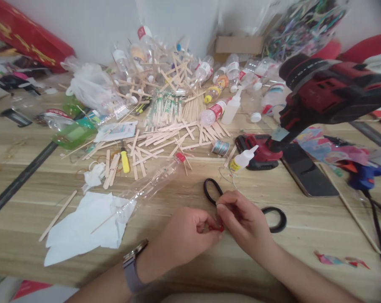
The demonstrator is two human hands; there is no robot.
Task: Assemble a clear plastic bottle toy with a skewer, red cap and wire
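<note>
Close to the table's front edge, my left hand (185,231) is closed, pinching a small red piece (217,229) between thumb and fingertips. Its exact kind is mostly hidden by the fingers. My right hand (245,221) meets it there with thumb and forefinger pressed together; whatever they grip is too small to make out. Partly under the right hand lies a pair of scissors with black handles (275,219). Left of the hands, a clear plastic bottle (149,185) with a red cap lies on its side, with a thin stick along it.
White paper (79,231) lies at left. Behind are loose craft sticks (165,136), several plastic bottles and a thread spool (221,147). A glue bottle (241,160), a red-black power drill (329,84), a phone (308,170) and a blue glue gun (363,174) are at right.
</note>
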